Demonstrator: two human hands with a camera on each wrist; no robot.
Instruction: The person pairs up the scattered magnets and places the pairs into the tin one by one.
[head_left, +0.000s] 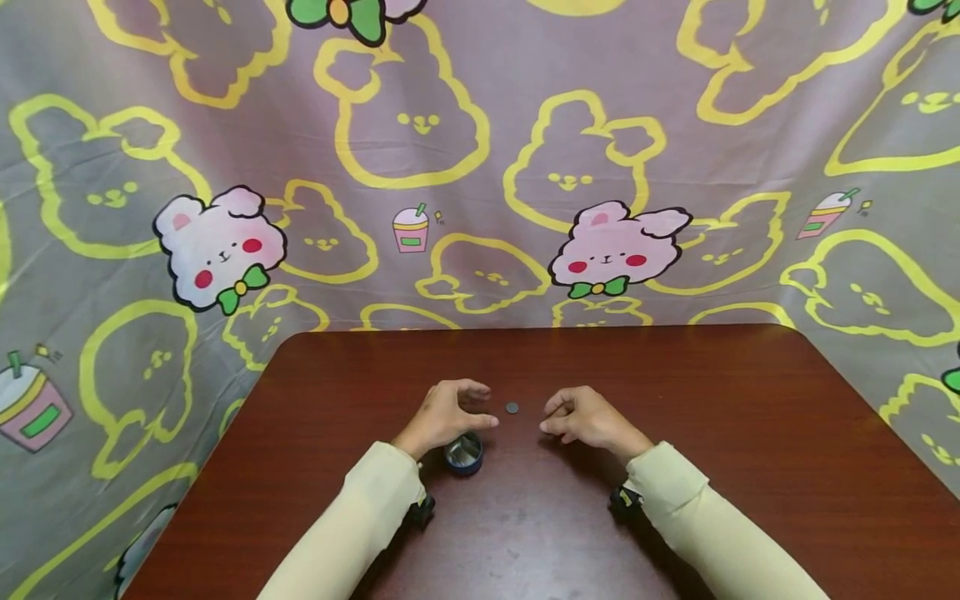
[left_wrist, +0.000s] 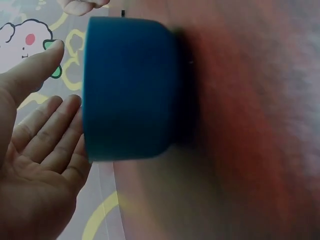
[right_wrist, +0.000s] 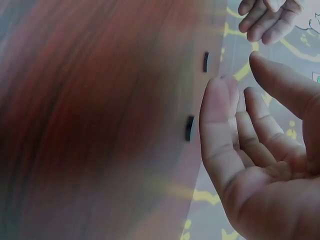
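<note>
A round blue tin [head_left: 463, 468] with a shiny silvery inside stands on the table, its mouth facing up. My left hand [head_left: 444, 414] is held just beyond it, thumb and fingers apart with nothing between them. In the left wrist view the tin [left_wrist: 131, 90] fills the middle, beside the spread fingers. A small dark disc [head_left: 512, 407] lies on the table between the two hands. To its right hovers my right hand [head_left: 588, 419], fingers loosely bent and holding nothing. Two small black pieces [right_wrist: 190, 128] show past its fingertips in the right wrist view.
The dark red wooden table [head_left: 720, 392] has rounded far corners. Behind and beside it hangs a cloth [head_left: 487, 83] printed with cartoon bears, bunnies and cups. Black wrist devices [head_left: 422, 508] sit at both cuffs.
</note>
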